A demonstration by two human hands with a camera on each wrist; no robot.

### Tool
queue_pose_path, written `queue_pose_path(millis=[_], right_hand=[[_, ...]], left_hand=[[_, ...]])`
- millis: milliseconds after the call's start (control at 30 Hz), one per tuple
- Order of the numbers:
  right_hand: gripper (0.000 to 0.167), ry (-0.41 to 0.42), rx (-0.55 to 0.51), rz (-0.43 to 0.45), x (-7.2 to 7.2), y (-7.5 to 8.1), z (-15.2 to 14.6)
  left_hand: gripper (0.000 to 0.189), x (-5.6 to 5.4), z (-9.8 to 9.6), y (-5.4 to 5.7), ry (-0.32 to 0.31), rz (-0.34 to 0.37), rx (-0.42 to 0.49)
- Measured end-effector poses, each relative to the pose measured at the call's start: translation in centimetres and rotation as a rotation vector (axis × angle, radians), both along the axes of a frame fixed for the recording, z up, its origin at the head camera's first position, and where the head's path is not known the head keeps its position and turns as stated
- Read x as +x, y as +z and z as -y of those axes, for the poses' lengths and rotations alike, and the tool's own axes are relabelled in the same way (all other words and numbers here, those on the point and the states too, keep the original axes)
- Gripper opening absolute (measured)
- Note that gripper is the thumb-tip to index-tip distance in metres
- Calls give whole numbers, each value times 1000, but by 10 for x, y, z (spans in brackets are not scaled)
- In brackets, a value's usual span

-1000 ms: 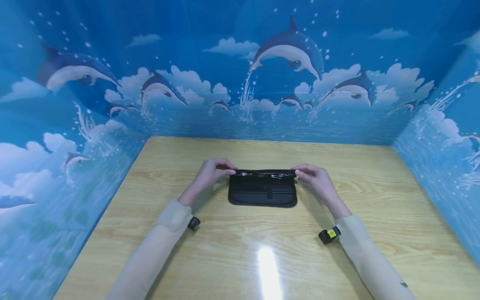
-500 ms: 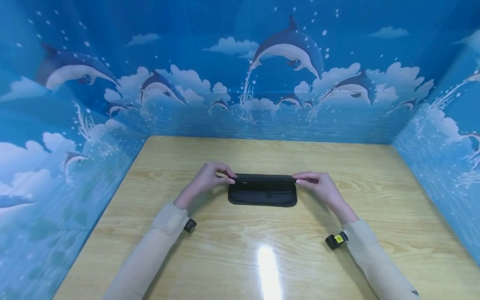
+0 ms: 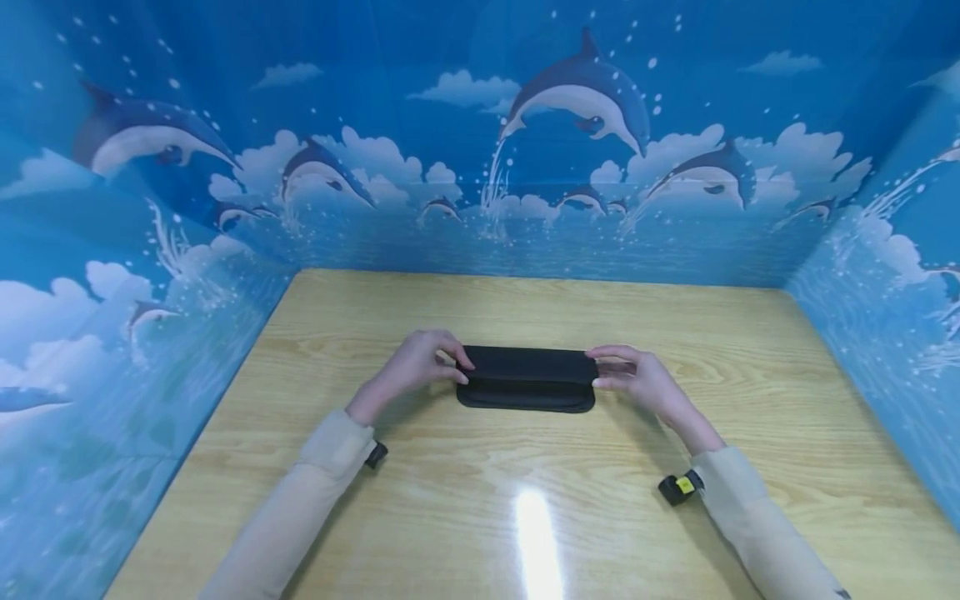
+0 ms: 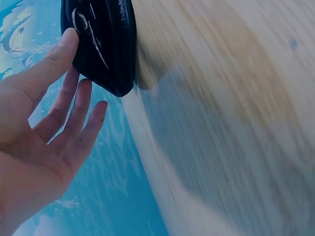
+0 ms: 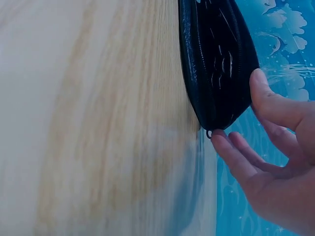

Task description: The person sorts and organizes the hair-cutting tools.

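A black zip case lies on the wooden table, its upper half tipped over toward me above the lower half. In the left wrist view, a gap lined with shiny black material shows between the zip edges of the case. My left hand holds the left end of the raised half, thumb on the edge and fingers spread behind. At the right end, the thumb of my right hand is on the raised edge. One fingertip touches near a small metal ring at the case's corner.
The light wooden table spreads around the case, with a bright glare in front. Blue dolphin-print sheeting walls the back and both sides. Small black cameras are strapped to the wrists over the pale sleeves.
The raised half of the case has tipped forward and down toward me, so its shiny lining no longer shows from above. Both hands have moved slightly nearer with it.
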State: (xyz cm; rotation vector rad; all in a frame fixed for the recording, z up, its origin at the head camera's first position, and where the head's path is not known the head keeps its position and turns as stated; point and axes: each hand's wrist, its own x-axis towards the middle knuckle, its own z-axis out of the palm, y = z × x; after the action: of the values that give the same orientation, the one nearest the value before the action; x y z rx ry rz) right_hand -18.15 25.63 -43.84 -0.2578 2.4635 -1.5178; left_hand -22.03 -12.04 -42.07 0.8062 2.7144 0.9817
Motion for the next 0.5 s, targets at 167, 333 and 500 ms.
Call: queue_pose_path(millis=[167, 333, 500], right_hand=[[60, 50, 10, 23, 0, -2, 0], [67, 85, -6, 35, 2, -2, 1], [72, 109, 35, 7, 1, -5, 4]], left_hand=[[17, 3, -1, -1, -33, -45, -88], [23, 7, -6, -2, -60, -84, -163], [25, 9, -10, -3, -74, -104, -237]])
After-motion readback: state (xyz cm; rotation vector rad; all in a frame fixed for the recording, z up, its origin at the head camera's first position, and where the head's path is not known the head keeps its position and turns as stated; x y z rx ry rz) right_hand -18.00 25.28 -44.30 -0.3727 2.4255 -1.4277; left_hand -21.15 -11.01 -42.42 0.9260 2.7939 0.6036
